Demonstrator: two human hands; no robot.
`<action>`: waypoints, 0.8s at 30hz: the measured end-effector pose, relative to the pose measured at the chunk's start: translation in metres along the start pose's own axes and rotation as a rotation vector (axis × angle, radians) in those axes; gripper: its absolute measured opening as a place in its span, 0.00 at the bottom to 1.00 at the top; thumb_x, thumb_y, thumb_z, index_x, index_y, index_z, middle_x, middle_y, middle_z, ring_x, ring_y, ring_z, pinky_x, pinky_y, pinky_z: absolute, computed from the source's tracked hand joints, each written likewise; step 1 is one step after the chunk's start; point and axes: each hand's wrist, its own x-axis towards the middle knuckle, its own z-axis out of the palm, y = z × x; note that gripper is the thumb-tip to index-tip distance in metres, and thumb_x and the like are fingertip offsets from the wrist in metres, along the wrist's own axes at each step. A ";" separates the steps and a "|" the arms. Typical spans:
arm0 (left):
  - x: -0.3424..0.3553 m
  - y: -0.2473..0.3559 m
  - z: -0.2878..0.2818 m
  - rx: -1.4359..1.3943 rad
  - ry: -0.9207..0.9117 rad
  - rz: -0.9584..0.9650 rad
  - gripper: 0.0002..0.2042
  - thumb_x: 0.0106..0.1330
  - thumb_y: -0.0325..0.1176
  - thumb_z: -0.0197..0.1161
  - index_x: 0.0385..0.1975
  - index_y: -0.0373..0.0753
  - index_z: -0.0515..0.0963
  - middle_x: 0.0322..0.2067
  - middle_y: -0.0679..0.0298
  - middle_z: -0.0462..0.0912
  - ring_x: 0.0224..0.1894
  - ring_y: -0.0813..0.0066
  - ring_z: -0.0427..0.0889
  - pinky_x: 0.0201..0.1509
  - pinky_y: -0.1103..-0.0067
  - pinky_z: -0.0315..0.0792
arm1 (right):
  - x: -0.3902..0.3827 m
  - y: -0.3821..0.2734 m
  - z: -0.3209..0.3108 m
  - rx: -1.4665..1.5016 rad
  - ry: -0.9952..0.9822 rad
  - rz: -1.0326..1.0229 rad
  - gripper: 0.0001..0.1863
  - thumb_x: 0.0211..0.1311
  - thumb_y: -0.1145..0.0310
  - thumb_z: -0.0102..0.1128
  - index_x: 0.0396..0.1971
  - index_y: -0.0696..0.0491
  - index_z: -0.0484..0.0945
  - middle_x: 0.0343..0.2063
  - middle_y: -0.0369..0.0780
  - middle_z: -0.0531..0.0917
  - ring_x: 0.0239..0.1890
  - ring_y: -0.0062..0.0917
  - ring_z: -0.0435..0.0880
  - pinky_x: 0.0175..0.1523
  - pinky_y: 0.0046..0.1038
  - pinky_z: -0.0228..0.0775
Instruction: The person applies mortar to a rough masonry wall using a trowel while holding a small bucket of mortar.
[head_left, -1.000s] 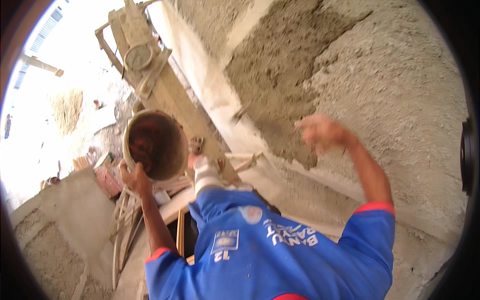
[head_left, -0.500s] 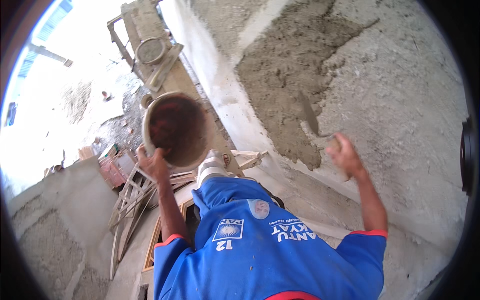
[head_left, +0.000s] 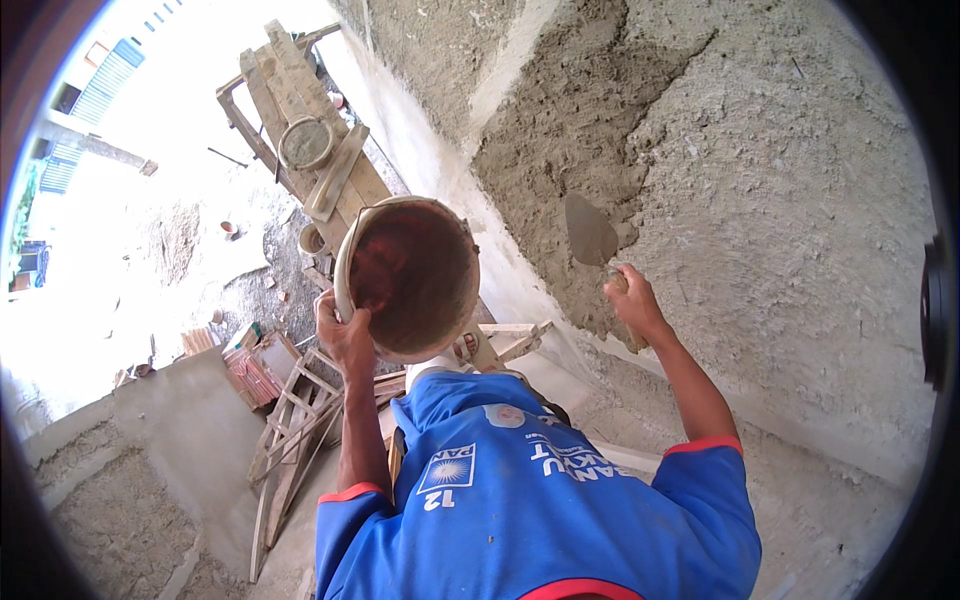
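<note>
My left hand (head_left: 343, 335) grips the rim of a dirty plastic bucket (head_left: 412, 275), tilted so its dark, reddish-stained inside faces me; little inside can be made out. My right hand (head_left: 632, 300) is closed on the handle of a trowel (head_left: 590, 230), whose pointed steel blade is in front of the wall. Behind the blade is a patch of darker, rough wet mortar (head_left: 545, 120) on the lighter grey wall (head_left: 780, 250). Whether the blade touches the mortar I cannot tell. My sandalled foot (head_left: 465, 348) shows just below the bucket.
A narrow plank scaffold (head_left: 275, 70) runs away beneath me, bearing a round container of grey mortar (head_left: 306, 144) and a board (head_left: 340, 170). Below left lie loose timber frames (head_left: 290, 410), stacked reddish tiles (head_left: 262, 375) and rubble (head_left: 175, 240). A low plastered wall (head_left: 120, 450) is at lower left.
The bucket and my left hand have moved rightward. My right hand and trowel, blurred earlier, have shifted left since half a second ago, with the blade more in front of the wet patch.
</note>
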 end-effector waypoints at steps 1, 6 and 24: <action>-0.001 0.001 -0.001 0.000 -0.002 0.009 0.13 0.47 0.20 0.55 0.35 0.32 0.72 0.32 0.65 0.72 0.32 0.78 0.72 0.42 0.81 0.70 | 0.011 0.006 0.002 -0.040 0.000 0.018 0.27 0.59 0.66 0.58 0.56 0.62 0.66 0.24 0.41 0.77 0.17 0.20 0.75 0.21 0.26 0.69; -0.003 0.006 -0.007 -0.040 -0.034 -0.133 0.14 0.47 0.18 0.53 0.37 0.32 0.71 0.32 0.63 0.72 0.29 0.79 0.74 0.32 0.81 0.80 | 0.068 0.013 0.003 0.119 0.041 0.069 0.26 0.60 0.64 0.58 0.55 0.61 0.66 0.20 0.37 0.74 0.15 0.18 0.72 0.18 0.26 0.66; 0.003 -0.010 -0.020 -0.044 0.015 -0.145 0.14 0.47 0.18 0.54 0.36 0.32 0.72 0.32 0.64 0.72 0.30 0.78 0.75 0.35 0.82 0.79 | 0.033 -0.006 -0.067 0.251 0.159 -0.069 0.16 0.60 0.61 0.58 0.39 0.58 0.72 0.16 0.33 0.72 0.14 0.16 0.71 0.18 0.23 0.63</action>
